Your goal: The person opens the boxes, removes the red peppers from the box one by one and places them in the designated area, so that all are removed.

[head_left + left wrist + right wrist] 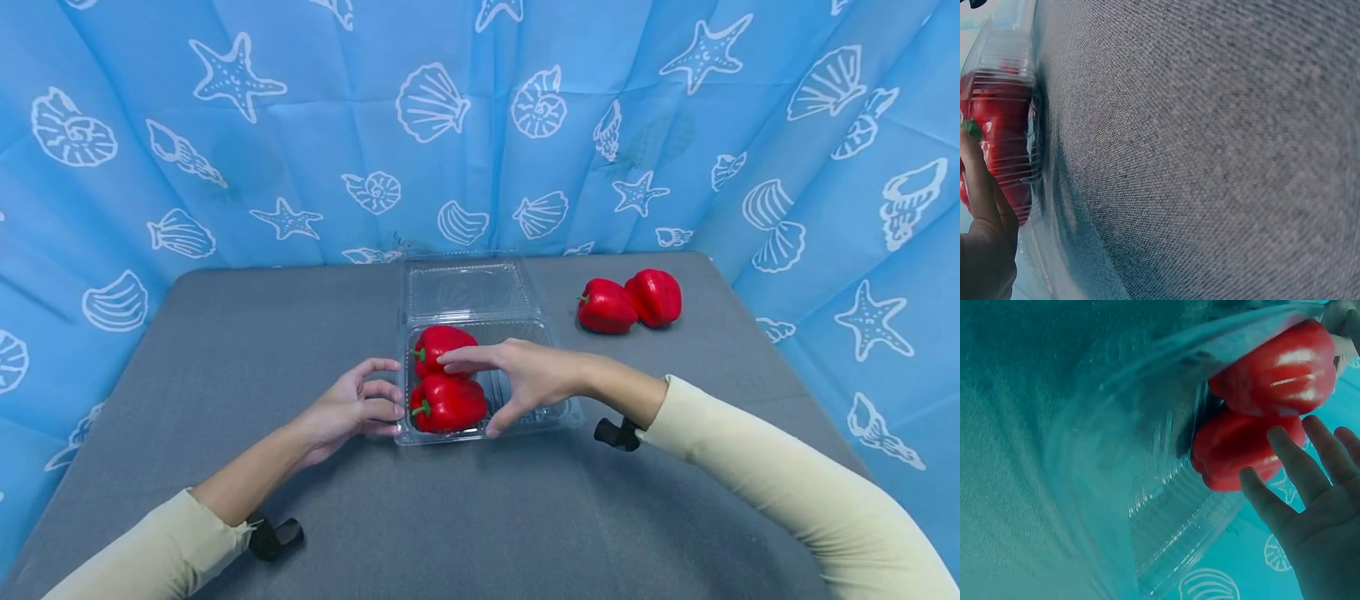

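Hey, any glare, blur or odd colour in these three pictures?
Head view: fairly even light, small highlights on the red peppers in the clear container, faint shadow on the table; left wrist view: container hazy at the left edge, the table's weave crisper mid-frame; right wrist view: teal cast, bright glare streaks on one pepper, the container's near edge blurred.

On my head feed I see a left sleeve (161, 546) of plain cream cloth, loosely creased, its cuff edge slightly ragged near the wrist. The right sleeve (780, 479) matches in colour, smooth along the forearm and bunched into folds lower down. At the left cuff I make out a black wrist mount (262, 540) with a curved, hook-like end; a black fitting (619, 435) with a rounded end shows below the right cuff.
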`<state>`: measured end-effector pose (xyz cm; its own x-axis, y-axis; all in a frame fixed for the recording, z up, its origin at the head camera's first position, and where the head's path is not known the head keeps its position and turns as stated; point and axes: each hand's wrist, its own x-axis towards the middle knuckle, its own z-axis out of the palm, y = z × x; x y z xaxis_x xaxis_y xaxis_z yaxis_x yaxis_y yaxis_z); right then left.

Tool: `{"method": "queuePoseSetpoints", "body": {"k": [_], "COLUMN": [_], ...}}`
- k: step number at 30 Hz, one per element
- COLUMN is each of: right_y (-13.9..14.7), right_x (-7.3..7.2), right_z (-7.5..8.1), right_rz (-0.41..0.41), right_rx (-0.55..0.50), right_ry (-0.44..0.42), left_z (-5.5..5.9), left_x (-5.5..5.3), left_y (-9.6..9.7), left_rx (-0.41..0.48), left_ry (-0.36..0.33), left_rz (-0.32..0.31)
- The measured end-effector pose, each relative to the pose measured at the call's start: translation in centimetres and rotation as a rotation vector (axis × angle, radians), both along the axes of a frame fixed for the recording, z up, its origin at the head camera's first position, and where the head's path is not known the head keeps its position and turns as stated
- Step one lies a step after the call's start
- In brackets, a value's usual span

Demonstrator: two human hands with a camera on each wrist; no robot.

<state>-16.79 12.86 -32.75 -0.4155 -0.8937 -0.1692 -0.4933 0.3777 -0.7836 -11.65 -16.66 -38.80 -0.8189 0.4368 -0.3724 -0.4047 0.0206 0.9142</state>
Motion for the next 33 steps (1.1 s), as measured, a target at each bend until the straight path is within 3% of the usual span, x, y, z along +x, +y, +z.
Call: {"method": "queuePoseSetpoints", "body": {"k": [8, 23, 33], "right_y": [-0.9, -2.2, -2.6], "right_x": [0.0, 0.1, 0.0], "right_z": [-0.4, -0.6, -0.7], "right_rz": [-0.019, 0.02, 0.024], "right_rx": [0.043, 0.181, 0.165], "right_ry": [0.012, 0.211, 0.233], "left_z": [-0.1, -0.2, -0.2], "left_x": [-0.1, -0.2, -0.1], "left_y": [0.0, -0.1, -0.1], "left_rx": [0.011, 0.009, 0.012], "left_ry": [-0.005, -0.009, -0.01], "left_rz": [0.003, 0.013, 0.017]}}
